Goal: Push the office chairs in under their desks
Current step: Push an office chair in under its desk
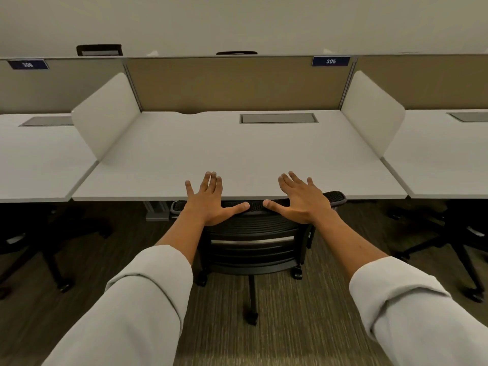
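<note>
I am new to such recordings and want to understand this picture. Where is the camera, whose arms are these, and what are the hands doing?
There is no machine here. The one picture comes from a camera worn on a person's head, looking forward and down, so the two arms are that person's own. The left hand and the right hand are open, fingers spread, at the top edge of a black chair; nothing is gripped. Whether the palms touch the chair or hover just above it cannot be told. The chair's back stands at the front edge of a white desk, armrests at the edge. The desk has a grey hatch and, on the panel behind, a sign reading 305.
</note>
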